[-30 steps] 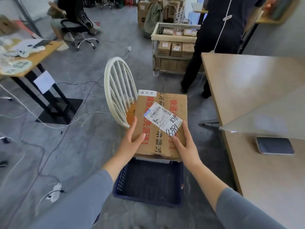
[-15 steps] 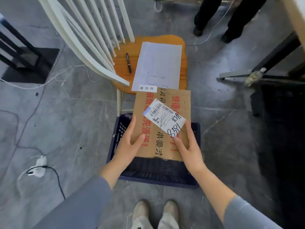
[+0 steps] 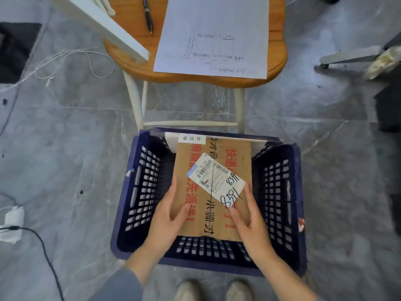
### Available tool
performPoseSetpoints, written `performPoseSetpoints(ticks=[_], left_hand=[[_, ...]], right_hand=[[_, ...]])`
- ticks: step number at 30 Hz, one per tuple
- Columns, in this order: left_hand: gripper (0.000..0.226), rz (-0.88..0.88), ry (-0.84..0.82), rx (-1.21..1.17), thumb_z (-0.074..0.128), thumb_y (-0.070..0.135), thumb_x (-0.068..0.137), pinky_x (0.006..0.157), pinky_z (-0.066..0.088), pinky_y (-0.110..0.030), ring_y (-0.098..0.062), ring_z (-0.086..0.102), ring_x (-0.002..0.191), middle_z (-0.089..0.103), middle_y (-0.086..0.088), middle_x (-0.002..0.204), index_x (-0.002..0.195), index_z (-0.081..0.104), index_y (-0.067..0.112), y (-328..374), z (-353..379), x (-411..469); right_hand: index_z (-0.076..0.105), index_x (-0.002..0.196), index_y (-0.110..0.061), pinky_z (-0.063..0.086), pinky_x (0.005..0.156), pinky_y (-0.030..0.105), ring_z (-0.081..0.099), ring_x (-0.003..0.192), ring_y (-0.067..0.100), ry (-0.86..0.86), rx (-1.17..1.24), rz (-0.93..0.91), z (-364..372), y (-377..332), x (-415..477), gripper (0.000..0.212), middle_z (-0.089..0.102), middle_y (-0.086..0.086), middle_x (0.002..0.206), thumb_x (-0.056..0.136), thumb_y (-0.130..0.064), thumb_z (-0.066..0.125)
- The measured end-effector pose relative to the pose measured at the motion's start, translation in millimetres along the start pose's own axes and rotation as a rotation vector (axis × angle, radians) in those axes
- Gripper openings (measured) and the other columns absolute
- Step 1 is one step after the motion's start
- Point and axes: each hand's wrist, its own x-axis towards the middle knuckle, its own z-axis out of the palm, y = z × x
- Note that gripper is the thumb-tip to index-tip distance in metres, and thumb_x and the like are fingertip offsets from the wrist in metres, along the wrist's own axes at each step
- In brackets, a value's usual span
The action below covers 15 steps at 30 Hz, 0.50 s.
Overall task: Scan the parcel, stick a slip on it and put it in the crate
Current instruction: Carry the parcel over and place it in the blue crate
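Observation:
A flat brown cardboard parcel with red print sits low inside the dark blue slatted crate on the floor. A white shipping label with barcodes and handwritten numbers lies slanted on its top. A small white slip is stuck at its far edge. My left hand grips the parcel's near left edge, thumb on top. My right hand grips the near right edge, thumb touching the label's corner.
A wooden chair with white legs stands just beyond the crate, holding a sheet of paper and a pen. Cables and a white adapter lie on the grey floor at left. My shoes are by the crate's near wall.
Both hands have carried the parcel down from above the chair into the crate. My view has tilted from the room down onto the floor.

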Motion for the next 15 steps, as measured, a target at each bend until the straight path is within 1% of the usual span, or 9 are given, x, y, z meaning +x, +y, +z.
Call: performPoseSetpoints(ticks=[1,3,6,8,9,10,11,13,15], left_hand=[[0.072,-0.012,0.001,0.015,0.06,0.037,0.092,0.099,0.053,-0.027,-0.003,0.058,0.123,0.058,0.022,0.133,0.143,0.015,0.063,-8.4,0.8,3.5],[0.076,-0.025,-0.005,0.049,0.06,0.054,0.087,0.103,0.051,-0.039,-0.009,0.056,0.125,0.054,0.014,0.137,0.145,0.013,0.062,-24.6,1.5,10.1],[0.08,-0.057,-0.005,0.114,0.056,0.066,0.079,0.105,0.049,-0.043,-0.014,0.053,0.125,0.05,0.008,0.134,0.144,0.01,0.064,-44.5,2.9,19.7],[0.082,-0.081,-0.005,0.13,0.055,0.069,0.075,0.106,0.048,-0.044,-0.015,0.05,0.126,0.046,0.007,0.13,0.143,0.009,0.066,-53.2,5.2,24.1],[0.082,-0.091,-0.01,0.128,0.056,0.069,0.075,0.106,0.048,-0.044,-0.016,0.049,0.126,0.045,0.007,0.129,0.142,0.009,0.067,-57.3,6.3,26.3],[0.082,-0.099,-0.014,0.124,0.056,0.069,0.074,0.107,0.048,-0.044,-0.016,0.049,0.126,0.045,0.006,0.129,0.142,0.009,0.068,-61.1,7.1,28.5],[0.082,-0.107,-0.017,0.123,0.057,0.069,0.074,0.107,0.047,-0.044,-0.016,0.049,0.126,0.045,0.006,0.129,0.141,0.009,0.068,-64.7,7.8,30.8],[0.083,-0.115,-0.022,0.126,0.057,0.07,0.073,0.109,0.046,-0.044,-0.013,0.047,0.128,0.044,0.007,0.13,0.141,0.009,0.069,-70.8,8.9,35.1],[0.082,-0.125,-0.034,0.116,0.059,0.068,0.074,0.109,0.045,-0.043,-0.011,0.048,0.129,0.046,0.011,0.134,0.14,0.01,0.07,-75.8,10.2,39.7]], right_hand=[[0.012,0.14,-0.065,0.051,0.096,0.054,0.047,0.134,0.022,-0.008,-0.005,0.014,1.8,8.5,2.4,0.075,0.022,-0.023,0.156,0.087,-0.042,0.06],[0.01,0.14,-0.065,0.048,0.099,0.056,0.043,0.137,0.023,-0.018,-0.021,0.031,4.5,24.3,7.2,0.076,0.021,-0.024,0.156,0.085,-0.046,0.059],[0.011,0.139,-0.067,0.051,0.099,0.049,0.04,0.138,0.009,-0.029,-0.009,0.057,6.8,35.6,12.5,0.076,0.019,-0.026,0.156,0.085,-0.044,0.058],[0.01,0.139,-0.066,0.052,0.099,0.037,0.041,0.13,-0.01,-0.029,-0.017,0.057,7.5,40.6,16.0,0.076,0.016,-0.025,0.156,0.088,-0.037,0.058],[0.008,0.14,-0.064,0.051,0.099,0.026,0.04,0.125,-0.019,-0.032,-0.03,0.055,7.5,42.9,18.0,0.077,0.014,-0.026,0.156,0.09,-0.033,0.057],[0.006,0.141,-0.063,0.048,0.097,0.018,0.037,0.124,-0.023,-0.039,-0.046,0.055,7.8,45.5,20.6,0.078,0.012,-0.027,0.156,0.091,-0.031,0.056],[0.005,0.141,-0.064,0.045,0.101,0.016,0.033,0.128,-0.021,-0.048,-0.068,0.056,7.5,48.2,23.5,0.078,0.011,-0.027,0.156,0.092,-0.031,0.056],[0.003,0.139,-0.067,0.035,0.113,0.031,0.022,0.142,-0.005,-0.059,-0.115,0.056,6.8,55.9,30.3,0.079,0.011,-0.029,0.156,0.091,-0.034,0.057],[0.003,0.139,-0.067,0.029,0.117,0.04,0.016,0.145,-0.001,-0.068,-0.137,0.066,6.4,64.1,37.6,0.08,0.011,-0.029,0.156,0.092,-0.034,0.058]])
